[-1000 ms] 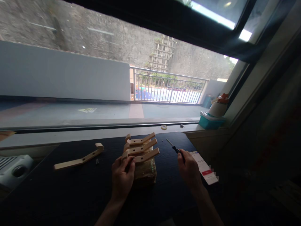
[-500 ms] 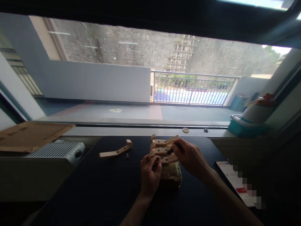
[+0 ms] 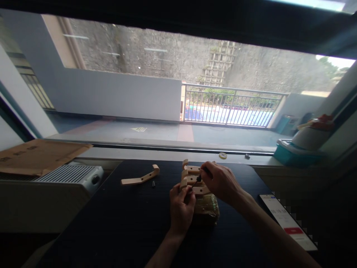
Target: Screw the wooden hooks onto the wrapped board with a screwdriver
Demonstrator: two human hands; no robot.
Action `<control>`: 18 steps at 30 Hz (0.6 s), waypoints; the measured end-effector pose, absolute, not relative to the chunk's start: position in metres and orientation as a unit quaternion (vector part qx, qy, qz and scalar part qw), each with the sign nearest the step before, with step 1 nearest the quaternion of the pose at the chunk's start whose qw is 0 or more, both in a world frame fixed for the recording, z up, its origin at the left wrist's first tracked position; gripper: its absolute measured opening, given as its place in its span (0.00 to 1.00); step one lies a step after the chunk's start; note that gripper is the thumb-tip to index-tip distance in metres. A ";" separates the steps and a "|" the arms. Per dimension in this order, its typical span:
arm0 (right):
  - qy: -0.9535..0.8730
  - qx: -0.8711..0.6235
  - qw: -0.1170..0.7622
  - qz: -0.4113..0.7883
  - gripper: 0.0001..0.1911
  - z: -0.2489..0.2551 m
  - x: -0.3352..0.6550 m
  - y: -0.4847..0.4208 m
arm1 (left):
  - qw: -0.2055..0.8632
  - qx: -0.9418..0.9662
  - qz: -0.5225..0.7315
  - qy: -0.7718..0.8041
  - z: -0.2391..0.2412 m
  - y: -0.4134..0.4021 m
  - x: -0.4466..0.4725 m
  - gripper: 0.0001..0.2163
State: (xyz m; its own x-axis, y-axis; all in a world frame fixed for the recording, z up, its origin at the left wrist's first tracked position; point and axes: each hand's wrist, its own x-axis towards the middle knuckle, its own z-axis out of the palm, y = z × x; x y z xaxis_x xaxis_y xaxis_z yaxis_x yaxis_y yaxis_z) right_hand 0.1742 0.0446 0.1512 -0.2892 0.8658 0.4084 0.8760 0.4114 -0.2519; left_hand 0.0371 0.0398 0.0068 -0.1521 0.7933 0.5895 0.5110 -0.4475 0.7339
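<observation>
My left hand [image 3: 182, 206] has its fingers closed at the hooked end of the nearest wooden hook [image 3: 200, 191]; thumb and fingertips pinch close to the screwdriver's tip. My right hand [image 3: 221, 184] grips a screwdriver [image 3: 198, 179] by its dark handle, its thin shaft slanting down toward the left fingertips. Any screw under the tip is too small to make out. Two more wooden hooks, a middle one [image 3: 192, 179] and a far one [image 3: 193, 169], lie in a row behind. All rest on a block wrapped in shiny brown tape [image 3: 206, 206].
On the dark table [image 3: 117, 219] at left lie a loose wooden hook [image 3: 141, 179] and small screws [image 3: 153, 184]. A phone [image 3: 290, 225] sits at the right edge. A tape roll [image 3: 222, 155] is on the sill; a radiator [image 3: 75, 178] with cardboard [image 3: 47, 154] stands left.
My right hand has shifted left over the hooks, and the screwdriver stands a little steeper. My left hand keeps its pinch. The whole view has moved slightly.
</observation>
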 end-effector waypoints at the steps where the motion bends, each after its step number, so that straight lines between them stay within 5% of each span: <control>1: -0.805 -0.541 0.244 -0.012 0.10 0.152 0.174 0.045 | 0.125 0.640 0.561 0.510 0.007 0.040 0.037 0.08; 18: -0.831 -0.514 0.213 0.012 0.10 0.167 0.169 0.054 | 0.104 0.637 0.568 0.510 0.005 0.040 0.038 0.08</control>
